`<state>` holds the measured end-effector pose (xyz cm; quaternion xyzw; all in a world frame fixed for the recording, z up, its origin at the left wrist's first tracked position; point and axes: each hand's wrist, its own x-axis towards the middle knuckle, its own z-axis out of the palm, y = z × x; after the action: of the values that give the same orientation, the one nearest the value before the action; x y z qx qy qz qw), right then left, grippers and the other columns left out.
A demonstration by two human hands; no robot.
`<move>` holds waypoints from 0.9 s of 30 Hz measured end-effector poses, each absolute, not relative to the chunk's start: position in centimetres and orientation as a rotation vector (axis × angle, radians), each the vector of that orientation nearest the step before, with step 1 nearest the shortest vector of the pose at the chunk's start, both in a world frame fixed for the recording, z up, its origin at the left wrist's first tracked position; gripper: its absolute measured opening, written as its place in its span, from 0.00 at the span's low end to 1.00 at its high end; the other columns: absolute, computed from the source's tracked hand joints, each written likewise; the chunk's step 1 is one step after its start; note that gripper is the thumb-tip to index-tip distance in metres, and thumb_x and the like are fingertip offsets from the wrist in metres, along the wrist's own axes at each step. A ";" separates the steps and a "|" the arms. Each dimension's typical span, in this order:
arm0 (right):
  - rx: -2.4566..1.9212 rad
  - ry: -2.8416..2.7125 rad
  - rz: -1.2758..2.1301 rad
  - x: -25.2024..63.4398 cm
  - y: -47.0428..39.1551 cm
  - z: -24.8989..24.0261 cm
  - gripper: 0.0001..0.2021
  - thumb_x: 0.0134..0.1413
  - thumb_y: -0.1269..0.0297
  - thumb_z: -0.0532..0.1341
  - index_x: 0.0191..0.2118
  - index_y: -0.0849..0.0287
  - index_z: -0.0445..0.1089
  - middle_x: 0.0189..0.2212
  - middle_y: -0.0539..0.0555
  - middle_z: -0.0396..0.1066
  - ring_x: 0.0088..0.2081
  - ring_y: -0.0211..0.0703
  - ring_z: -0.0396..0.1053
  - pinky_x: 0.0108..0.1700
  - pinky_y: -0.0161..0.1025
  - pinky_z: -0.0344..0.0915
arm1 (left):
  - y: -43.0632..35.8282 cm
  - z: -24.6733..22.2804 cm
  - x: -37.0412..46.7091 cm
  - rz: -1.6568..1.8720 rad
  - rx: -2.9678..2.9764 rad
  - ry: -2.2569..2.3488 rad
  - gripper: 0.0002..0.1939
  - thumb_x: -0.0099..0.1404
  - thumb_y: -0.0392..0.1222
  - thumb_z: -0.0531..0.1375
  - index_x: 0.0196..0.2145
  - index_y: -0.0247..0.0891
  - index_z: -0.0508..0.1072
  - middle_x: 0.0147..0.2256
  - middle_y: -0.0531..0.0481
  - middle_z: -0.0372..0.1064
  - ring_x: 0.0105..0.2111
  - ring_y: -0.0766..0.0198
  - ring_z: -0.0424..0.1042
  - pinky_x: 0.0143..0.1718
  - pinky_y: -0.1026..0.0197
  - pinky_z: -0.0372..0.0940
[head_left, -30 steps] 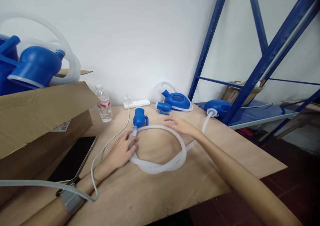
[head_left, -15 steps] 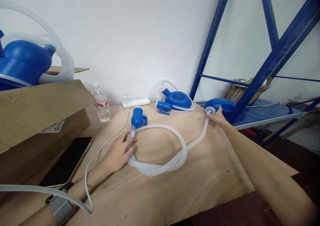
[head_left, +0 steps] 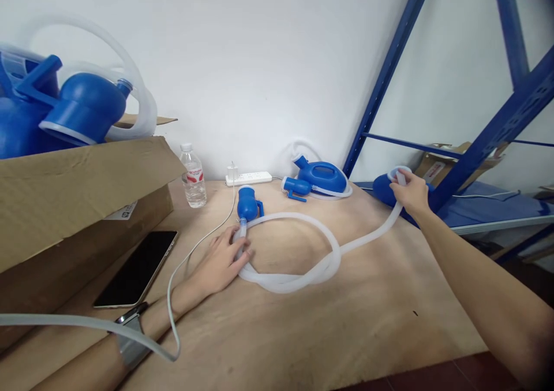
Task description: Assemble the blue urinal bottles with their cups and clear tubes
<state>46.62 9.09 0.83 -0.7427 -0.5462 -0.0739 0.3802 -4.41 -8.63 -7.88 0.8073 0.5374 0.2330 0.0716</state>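
Observation:
A translucent hose [head_left: 285, 283] lies in a loop on the wooden table [head_left: 329, 339]. Its left end joins a small blue funnel-shaped piece with a handle [head_left: 247, 204]. My left hand [head_left: 225, 259] rests on the table with fingers spread, touching the hose just below that piece. At the right, my right hand [head_left: 409, 192] pinches the other end of the hose at the white-rimmed mouth of a blue bottle [head_left: 383, 189]. Whether the hose end is inside the mouth cannot be made out.
A cardboard box [head_left: 86, 194] heaped with blue bottles [head_left: 89, 105] stands left, beside a black phone [head_left: 136, 268] and a water bottle [head_left: 194, 177]. Behind are a power strip [head_left: 253, 178] and another blue bottle set [head_left: 322, 176]. Blue shelving [head_left: 389, 67] rises right.
The view has shifted left. My right hand has risen with the hose end, which now stands at the bottle's mouth. The bottle's opening faces more upward. My left hand stays on the hose.

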 end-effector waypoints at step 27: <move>-1.182 -2.658 0.383 27.5 -10.6 10.4 0.24 0.65 0.48 0.57 0.62 0.49 0.71 0.54 0.53 0.76 0.49 0.52 0.76 0.51 0.45 0.70 | -6.4 -6.1 -8.1 0.730 2.250 1.424 0.15 0.56 0.35 0.54 0.34 0.42 0.80 0.49 0.49 0.78 0.47 0.53 0.76 0.52 0.53 0.68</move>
<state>27.50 -10.59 10.42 -0.4006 -0.9011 0.1297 0.1037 -8.08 -6.39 -6.11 0.8002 0.5063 0.2597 0.1893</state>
